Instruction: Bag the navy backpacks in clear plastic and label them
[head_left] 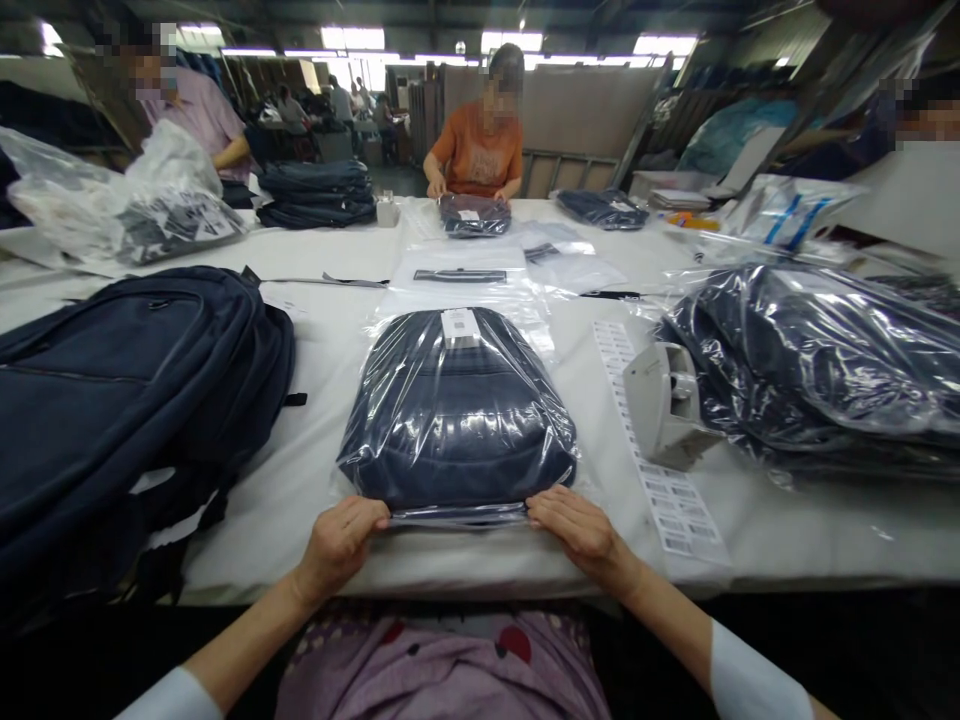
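A dark navy backpack sealed in a clear plastic bag (pixel 457 405) lies on the white table (pixel 330 350) straight in front of me, with a white label near its far end. My left hand (pixel 341 540) pinches the bag's near left corner, fingers curled onto the plastic edge. My right hand (pixel 577 530) presses and grips the near right corner of the same bag. Both hands sit at the table's front edge.
An unbagged navy backpack (pixel 127 390) lies at my left. A pile of bagged backpacks (pixel 825 350) sits at the right, beside a white label dispenser (pixel 664 400) and a barcode sticker strip (pixel 660 480). Empty bags (pixel 465 270) lie beyond. A person in orange (pixel 480 150) works opposite.
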